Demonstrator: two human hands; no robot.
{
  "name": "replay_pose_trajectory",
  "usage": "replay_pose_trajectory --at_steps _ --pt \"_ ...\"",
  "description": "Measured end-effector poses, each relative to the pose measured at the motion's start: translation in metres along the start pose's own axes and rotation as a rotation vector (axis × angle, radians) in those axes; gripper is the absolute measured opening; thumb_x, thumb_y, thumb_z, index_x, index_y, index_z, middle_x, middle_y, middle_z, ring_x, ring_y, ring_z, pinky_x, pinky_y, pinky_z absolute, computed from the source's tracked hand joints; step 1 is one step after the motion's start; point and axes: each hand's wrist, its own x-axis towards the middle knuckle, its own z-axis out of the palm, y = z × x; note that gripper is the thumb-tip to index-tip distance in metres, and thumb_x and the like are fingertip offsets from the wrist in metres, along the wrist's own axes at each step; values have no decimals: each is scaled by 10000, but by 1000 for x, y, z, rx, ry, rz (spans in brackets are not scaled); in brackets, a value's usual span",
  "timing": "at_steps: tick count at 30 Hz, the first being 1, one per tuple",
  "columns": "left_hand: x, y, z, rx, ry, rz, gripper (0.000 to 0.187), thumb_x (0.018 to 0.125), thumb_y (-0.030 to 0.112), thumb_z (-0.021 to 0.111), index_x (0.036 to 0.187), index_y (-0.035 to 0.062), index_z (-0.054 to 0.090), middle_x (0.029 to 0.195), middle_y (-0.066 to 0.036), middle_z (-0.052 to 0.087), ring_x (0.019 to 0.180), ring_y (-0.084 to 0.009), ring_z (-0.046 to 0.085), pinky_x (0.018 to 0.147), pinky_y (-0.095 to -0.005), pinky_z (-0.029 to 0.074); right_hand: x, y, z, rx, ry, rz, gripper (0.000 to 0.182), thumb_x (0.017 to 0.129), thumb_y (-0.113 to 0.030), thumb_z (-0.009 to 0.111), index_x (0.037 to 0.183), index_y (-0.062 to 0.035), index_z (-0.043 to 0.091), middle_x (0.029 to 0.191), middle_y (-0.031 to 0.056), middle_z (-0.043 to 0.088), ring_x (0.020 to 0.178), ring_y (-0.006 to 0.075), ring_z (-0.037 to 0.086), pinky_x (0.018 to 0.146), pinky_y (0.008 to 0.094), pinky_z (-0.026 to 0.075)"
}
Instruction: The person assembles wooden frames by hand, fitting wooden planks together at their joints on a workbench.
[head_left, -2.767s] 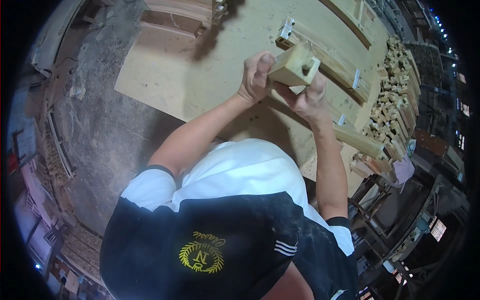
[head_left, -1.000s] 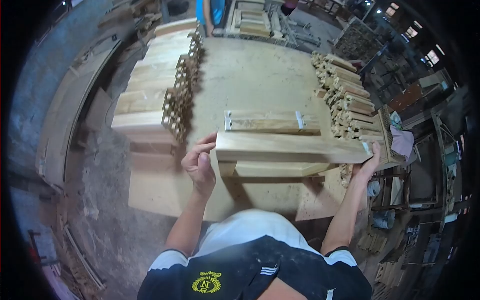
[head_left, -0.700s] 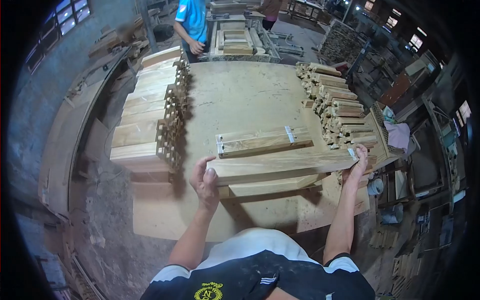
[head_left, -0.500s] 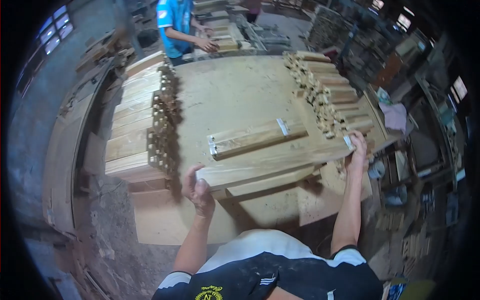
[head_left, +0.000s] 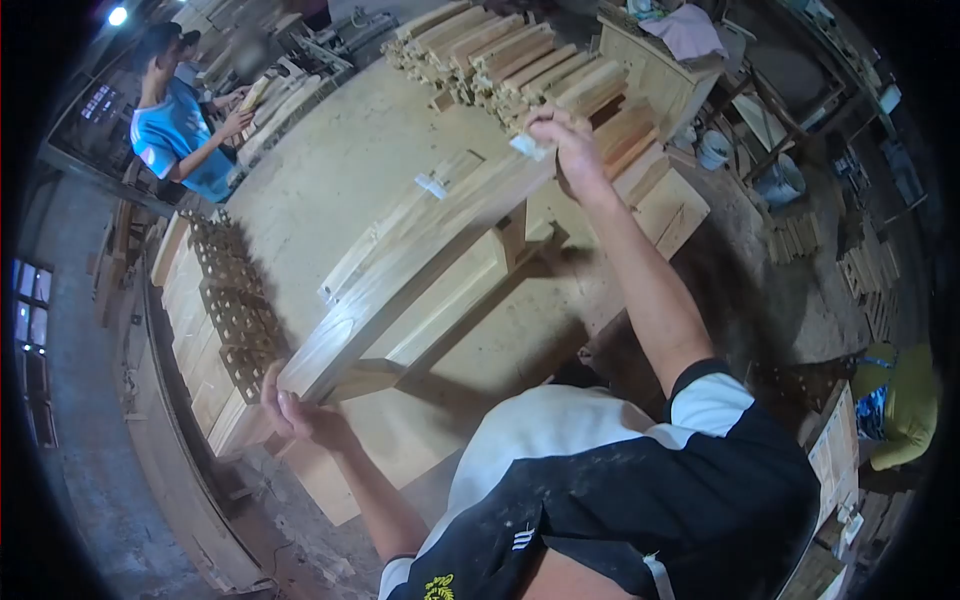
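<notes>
A woodworking shop: a broad sawdust-dusted counter (head_left: 330, 170) carries stacks of cut timber pieces (head_left: 510, 60), notched wooden parts (head_left: 225, 310) line its edge, and another person in a blue shirt (head_left: 175, 130) handles lumber nearby.

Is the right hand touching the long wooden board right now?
Touching. The head view shows the right hand gripping the far end of the long wooden board.

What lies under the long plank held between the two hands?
Under the plank show a second wooden piece and the worktable. The left hand and right hand hold its ends. The table strip directly beneath is covered.
</notes>
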Motion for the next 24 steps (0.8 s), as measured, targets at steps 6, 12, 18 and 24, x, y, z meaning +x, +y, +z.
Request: replay_pose_trajectory --at_steps 6,12,18,24 --pt "24 129 100 782 -365 527 705 805 296 691 1397 -13 463 1346 -219 511 1274 -380 474 1110 -461 350 -1 1 1 -31 -44 -8 129 858 -105 613 924 -22 685 847 -22 622 841 70 552 779 225 415" --pt "24 114 213 1090 -715 134 633 723 596 765 953 31 593 940 -149 645 896 -325 631 822 -426 470 -50 44 -19 -116 -64 -174 641 894 -259 682 1434 -52 407 1247 51 518 964 118 485 850 306 423" --pt "12 111 212 1148 -595 291 607 722 607 752 897 45 602 836 -118 642 810 -292 648 770 -415 473 -86 65 2 -561 -423 77 735 617 -410 846 1177 -14 581 1069 217 662 1033 370 647 908 444 518" --pt "16 110 217 1210 -633 180 671 715 636 735 971 28 609 966 -140 656 949 -311 630 842 -439 452 -82 50 2 -588 -409 7 646 635 -381 824 1129 -31 602 961 198 689 917 387 677 812 458 554"
